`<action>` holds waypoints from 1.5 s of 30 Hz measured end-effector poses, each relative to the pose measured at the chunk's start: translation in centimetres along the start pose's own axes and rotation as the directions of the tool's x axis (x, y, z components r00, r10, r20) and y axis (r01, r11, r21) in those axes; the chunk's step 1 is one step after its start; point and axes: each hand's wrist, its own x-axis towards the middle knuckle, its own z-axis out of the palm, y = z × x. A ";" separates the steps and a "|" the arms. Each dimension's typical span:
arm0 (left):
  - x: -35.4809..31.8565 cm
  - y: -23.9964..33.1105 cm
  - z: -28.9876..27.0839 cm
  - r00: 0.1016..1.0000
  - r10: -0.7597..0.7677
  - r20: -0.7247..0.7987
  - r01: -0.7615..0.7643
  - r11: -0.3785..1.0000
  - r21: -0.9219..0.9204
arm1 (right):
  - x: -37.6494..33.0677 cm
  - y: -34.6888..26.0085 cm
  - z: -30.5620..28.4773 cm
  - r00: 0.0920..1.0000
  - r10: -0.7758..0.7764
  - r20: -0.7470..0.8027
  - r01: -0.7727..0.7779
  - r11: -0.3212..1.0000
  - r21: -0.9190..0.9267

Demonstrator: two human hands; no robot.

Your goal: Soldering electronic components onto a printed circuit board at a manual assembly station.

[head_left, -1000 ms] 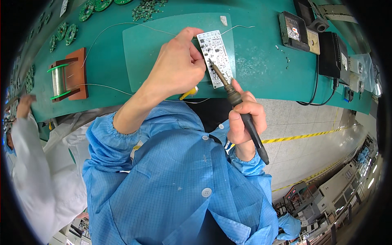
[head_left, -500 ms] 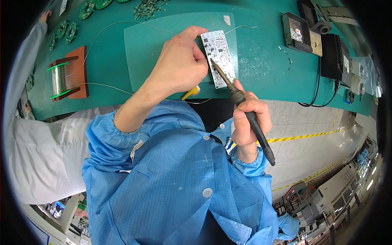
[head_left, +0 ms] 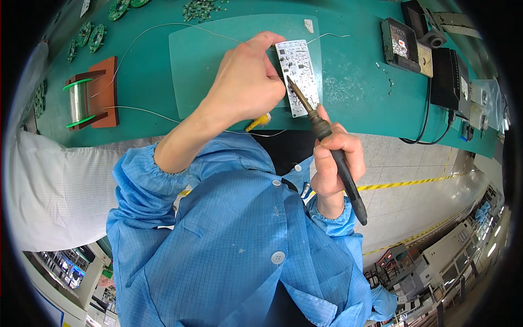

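Note:
A white circuit board with small dark parts stands tilted over the green mat. My left hand is closed at its left edge, with fingertips at the upper corner; part of the grip is hidden. My right hand is wrapped round the dark handle of a soldering iron. The iron's tip meets or nearly meets the board near its left edge, beside my left fingers. Thin solder wire runs from a spool behind my left hand, and its free end shows right of the board.
The spool sits on a brown stand at the left. Green round boards and a pile of small green pieces lie far back. A black tray and a black box with a cable stand right. A yellow piece lies below my left hand.
The board and both hands have shifted slightly right, partly with the view. The iron's tip stays by the board's left side. Another person's hand at the far left has gone out of view.

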 end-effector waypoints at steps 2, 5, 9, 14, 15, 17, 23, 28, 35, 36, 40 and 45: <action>-0.1 0.3 0.0 1.000 0.008 0.017 -0.010 0.993 0.114 | -0.1 0.1 -0.4 1.000 0.030 0.009 -0.030 1.000 0.000; -0.2 0.2 -0.4 0.997 0.001 0.071 -0.011 0.991 0.133 | -0.4 -0.3 -0.1 1.000 -0.006 0.007 0.007 0.998 -0.060; 0.1 -1.8 -1.4 0.997 0.054 -0.050 -0.050 0.997 0.062 | -1.9 0.3 -0.5 0.976 -0.019 -0.215 0.053 0.987 0.153; -0.9 -0.5 -2.5 0.994 0.008 -0.105 -0.019 0.994 -0.105 | 0.0 1.0 -0.5 0.970 -0.240 0.034 0.236 0.901 -0.363; -1.4 0.1 -2.6 0.994 0.024 -0.102 -0.034 0.994 -0.104 | -0.3 1.3 -0.5 0.966 -0.255 0.033 0.249 0.895 -0.369; -1.4 1.8 -2.3 0.997 0.034 -0.076 -0.050 0.974 -0.221 | -1.0 1.6 -1.0 0.945 -0.311 -0.101 0.266 0.910 -0.319; 4.4 7.9 4.0 0.868 0.496 0.015 -0.496 0.868 0.032 | -0.9 0.3 -4.9 0.867 -0.361 -0.344 0.202 0.885 -0.420; 11.7 11.2 10.6 0.874 0.485 0.009 -0.481 0.864 0.152 | -1.8 -0.1 -6.7 0.828 -0.358 -0.430 0.157 0.886 -0.436; 12.6 11.6 9.3 0.750 0.662 -0.014 -0.620 0.710 0.334 | -1.4 -0.5 -6.4 0.826 -0.330 -0.456 0.150 0.910 -0.386; 12.0 11.3 9.1 0.722 0.692 -0.013 -0.639 0.673 0.372 | -1.5 -0.4 -5.8 0.837 -0.320 -0.444 0.130 0.904 -0.407; 7.0 10.7 6.7 0.722 0.687 -0.086 -0.676 0.726 0.126 | 0.1 -0.4 -3.8 0.957 -0.222 -0.187 0.083 0.828 -0.555; 0.1 7.5 1.4 0.761 0.620 -0.192 -0.615 0.783 0.090 | 1.5 -0.8 -0.6 0.982 -0.184 0.046 0.179 0.820 -0.544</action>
